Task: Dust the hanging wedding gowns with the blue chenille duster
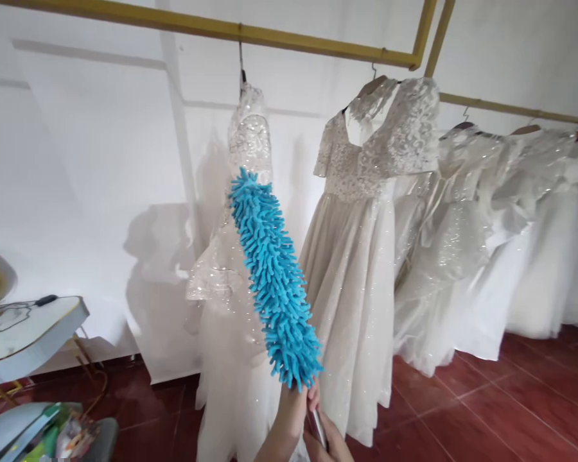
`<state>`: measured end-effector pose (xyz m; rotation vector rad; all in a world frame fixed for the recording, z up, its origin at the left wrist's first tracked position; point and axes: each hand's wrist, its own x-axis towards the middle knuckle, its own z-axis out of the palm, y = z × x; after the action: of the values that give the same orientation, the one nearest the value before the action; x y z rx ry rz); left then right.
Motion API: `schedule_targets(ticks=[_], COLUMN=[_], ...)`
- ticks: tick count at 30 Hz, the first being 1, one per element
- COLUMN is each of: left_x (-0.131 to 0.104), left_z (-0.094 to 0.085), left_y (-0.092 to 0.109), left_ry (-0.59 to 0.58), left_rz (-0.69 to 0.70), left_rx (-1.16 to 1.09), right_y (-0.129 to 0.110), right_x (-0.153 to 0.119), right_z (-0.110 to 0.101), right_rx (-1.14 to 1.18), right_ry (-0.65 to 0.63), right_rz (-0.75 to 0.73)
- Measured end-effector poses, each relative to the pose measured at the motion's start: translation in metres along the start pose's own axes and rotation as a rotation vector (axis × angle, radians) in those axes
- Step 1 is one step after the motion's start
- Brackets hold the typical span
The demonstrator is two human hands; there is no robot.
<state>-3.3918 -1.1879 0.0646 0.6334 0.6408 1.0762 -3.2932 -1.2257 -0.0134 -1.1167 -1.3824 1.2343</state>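
- My left hand [291,410] is closed just under the fluffy head of the blue duster [277,282]; my right hand [331,443] is closed lower, on its handle [316,428].
- The duster is in front of me, tilted with its tip up and to the left, before the narrow gown [250,141]; whether it touches the cloth, I cannot tell.
- I judge it to be light, with soft, bending strands; the handle looks smooth, stiff and maybe a little slippery, so this is the right place to hold.
- Beside it hangs a short-sleeved gown [354,250]; both gowns are on the gold rail [173,22], and their beads could catch the strands.
- Around me are a white wall [96,147], red floor tiles [443,410] and, at left, a pale table [38,346].
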Motion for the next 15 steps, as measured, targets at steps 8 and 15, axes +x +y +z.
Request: schedule_targets(ticks=[8, 15], left_x=[0.052, 0.106], left_z=[0.091, 0.108], left_y=[-0.045, -0.039], left_ry=[-0.085, -0.032], left_rz=[0.012, 0.021], left_rx=[0.205, 0.2], right_y=[0.026, -0.008], right_x=[-0.012, 0.031], right_z=[-0.089, -0.111], right_rx=[0.16, 0.31], right_ry=[0.163, 0.089], right_rz=[0.081, 0.137])
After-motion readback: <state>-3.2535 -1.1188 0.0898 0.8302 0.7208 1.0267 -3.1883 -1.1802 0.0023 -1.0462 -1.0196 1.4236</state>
